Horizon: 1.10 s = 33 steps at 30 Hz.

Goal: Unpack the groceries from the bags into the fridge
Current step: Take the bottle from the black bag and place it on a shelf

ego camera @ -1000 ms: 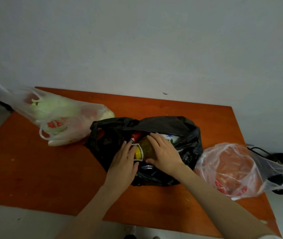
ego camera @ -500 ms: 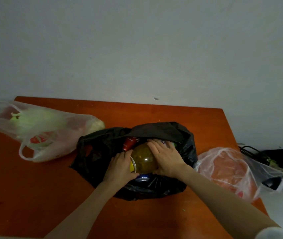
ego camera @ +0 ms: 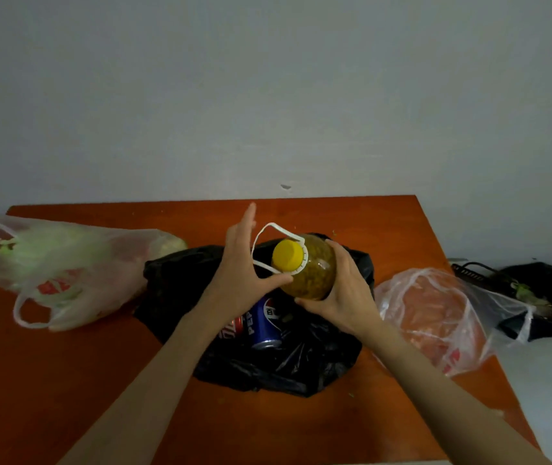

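I see my two arms reach out over the orange surface (ego camera: 66,380). Closest to me, past my arms, is the black bag (ego camera: 301,364), lying open in the middle. A blue can (ego camera: 265,325) lies inside it, and a red can (ego camera: 234,327) is tucked right beside that, partly under my left arm.

Above the bag I hold a big jar (ego camera: 315,273) with yellow-green food in it. It is tipped so its yellow lid (ego camera: 288,256) points at me. My right hand (ego camera: 345,297) is curled around the side and bottom of the jar and carries it. My left hand (ego camera: 241,266) has straight, spread fingers; its thumb touches the jar just under the lid. A white loop handle (ego camera: 269,234) sticks out by the lid, next to my left palm.

I think I am on the step of taking the jar out of the bag. It looks clear of the bag already. Next I should get a firm grip, maybe through the white loop, and carry it to the fridge. I cannot see the fridge from here, so I must turn to find it. The jar looks heavy and smooth, so I should not let go with the right hand too soon.

Farther off, a clear bag with green leafy food (ego camera: 59,266) lies on the left, and a clear bag with something orange-red (ego camera: 435,317) lies on the right edge.
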Each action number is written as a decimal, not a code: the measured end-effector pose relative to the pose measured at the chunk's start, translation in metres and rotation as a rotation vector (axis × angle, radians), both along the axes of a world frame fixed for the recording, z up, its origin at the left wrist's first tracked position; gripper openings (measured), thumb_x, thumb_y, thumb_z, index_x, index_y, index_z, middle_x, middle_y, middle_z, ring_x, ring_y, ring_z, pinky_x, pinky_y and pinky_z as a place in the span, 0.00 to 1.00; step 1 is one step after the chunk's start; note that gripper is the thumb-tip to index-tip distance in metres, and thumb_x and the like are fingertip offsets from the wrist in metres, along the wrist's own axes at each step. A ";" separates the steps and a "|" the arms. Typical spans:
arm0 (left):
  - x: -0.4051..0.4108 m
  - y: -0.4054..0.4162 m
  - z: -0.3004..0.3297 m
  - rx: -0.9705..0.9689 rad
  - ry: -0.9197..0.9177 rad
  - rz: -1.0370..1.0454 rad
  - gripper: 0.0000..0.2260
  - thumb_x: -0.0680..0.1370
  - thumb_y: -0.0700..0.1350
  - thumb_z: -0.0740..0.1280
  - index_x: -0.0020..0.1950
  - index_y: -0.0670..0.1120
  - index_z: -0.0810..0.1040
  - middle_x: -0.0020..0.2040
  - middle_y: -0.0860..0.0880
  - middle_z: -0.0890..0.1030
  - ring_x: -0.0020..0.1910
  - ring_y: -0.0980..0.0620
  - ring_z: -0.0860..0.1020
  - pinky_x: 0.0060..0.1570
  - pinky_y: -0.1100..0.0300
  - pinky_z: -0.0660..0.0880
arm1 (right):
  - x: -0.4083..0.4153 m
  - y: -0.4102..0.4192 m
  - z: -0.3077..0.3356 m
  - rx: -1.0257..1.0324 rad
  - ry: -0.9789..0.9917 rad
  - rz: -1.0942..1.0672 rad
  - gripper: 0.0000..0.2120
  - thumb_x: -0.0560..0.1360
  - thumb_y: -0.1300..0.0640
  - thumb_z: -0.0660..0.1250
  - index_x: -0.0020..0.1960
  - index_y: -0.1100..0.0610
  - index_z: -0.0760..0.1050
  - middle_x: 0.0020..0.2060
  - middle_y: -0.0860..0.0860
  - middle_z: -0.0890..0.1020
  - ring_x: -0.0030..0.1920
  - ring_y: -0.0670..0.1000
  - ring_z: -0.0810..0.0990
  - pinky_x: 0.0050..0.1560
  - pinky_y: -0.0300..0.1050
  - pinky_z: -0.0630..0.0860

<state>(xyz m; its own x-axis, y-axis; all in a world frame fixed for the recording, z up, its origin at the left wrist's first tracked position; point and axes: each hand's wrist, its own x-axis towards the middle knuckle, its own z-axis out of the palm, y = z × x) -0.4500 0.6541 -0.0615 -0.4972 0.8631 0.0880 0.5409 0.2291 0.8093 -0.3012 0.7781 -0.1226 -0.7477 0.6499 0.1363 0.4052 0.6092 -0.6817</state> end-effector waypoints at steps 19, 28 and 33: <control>0.003 0.072 -0.052 -0.056 -0.606 -0.363 0.35 0.70 0.55 0.69 0.72 0.62 0.53 0.68 0.61 0.65 0.66 0.65 0.66 0.57 0.69 0.69 | 0.010 0.032 0.023 -0.238 -0.024 -0.266 0.52 0.60 0.48 0.79 0.73 0.54 0.51 0.67 0.52 0.69 0.65 0.51 0.70 0.61 0.43 0.69; -0.015 0.071 0.005 0.055 -0.216 -0.378 0.36 0.67 0.71 0.61 0.71 0.59 0.60 0.64 0.51 0.68 0.64 0.53 0.69 0.63 0.47 0.71 | -0.001 0.005 0.072 -0.352 0.216 -0.360 0.48 0.55 0.44 0.80 0.69 0.49 0.61 0.59 0.42 0.74 0.60 0.45 0.75 0.60 0.46 0.75; 0.002 0.068 0.097 0.235 -0.022 -0.468 0.37 0.71 0.69 0.58 0.75 0.54 0.55 0.65 0.51 0.64 0.65 0.55 0.65 0.64 0.54 0.69 | 0.022 -0.015 0.148 -0.338 0.496 -0.377 0.45 0.55 0.48 0.79 0.68 0.49 0.63 0.59 0.44 0.75 0.59 0.40 0.76 0.55 0.39 0.77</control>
